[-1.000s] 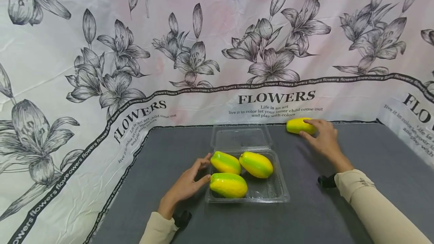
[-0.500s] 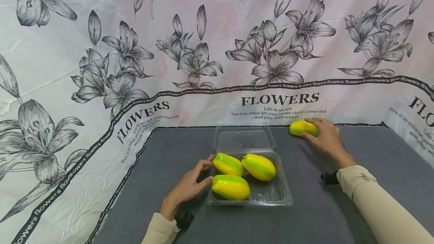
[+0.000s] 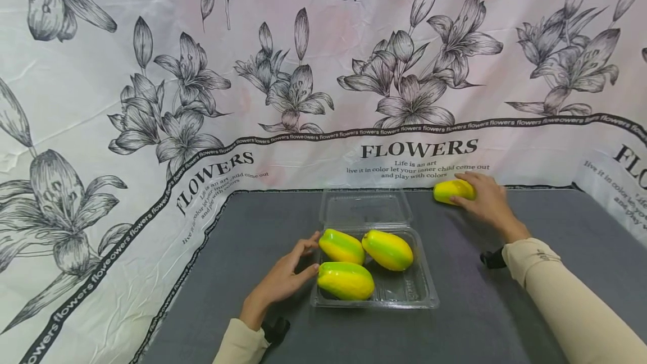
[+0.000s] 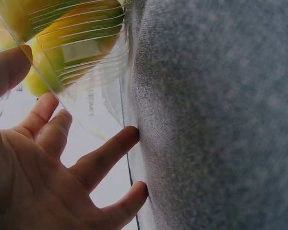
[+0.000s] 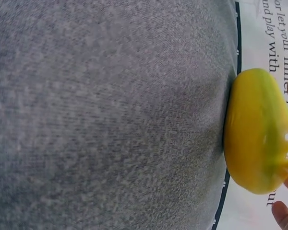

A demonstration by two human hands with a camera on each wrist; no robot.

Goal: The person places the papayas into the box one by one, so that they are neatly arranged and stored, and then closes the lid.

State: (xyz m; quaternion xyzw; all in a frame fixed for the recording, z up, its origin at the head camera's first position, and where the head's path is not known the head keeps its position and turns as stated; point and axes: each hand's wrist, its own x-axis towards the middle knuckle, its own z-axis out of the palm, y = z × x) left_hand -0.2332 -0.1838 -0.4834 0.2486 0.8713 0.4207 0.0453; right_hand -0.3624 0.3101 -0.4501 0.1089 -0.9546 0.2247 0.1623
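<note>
Grey tabletop (image 3: 384, 335), right hand (image 3: 487, 202) around yellow fruit (image 3: 447, 191) near far edge (image 3: 543, 188)

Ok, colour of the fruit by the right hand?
Yellow with some green; the fruit shows best in the right wrist view.

Before me is a grey cloth-covered table (image 3: 455, 319). At my twelve o'clock stands a clear plastic container (image 3: 414, 291), lid (image 3: 365, 209) open; at one o'clock, near the far edge, lies a yellow-green papaya (image 3: 446, 191).
</note>
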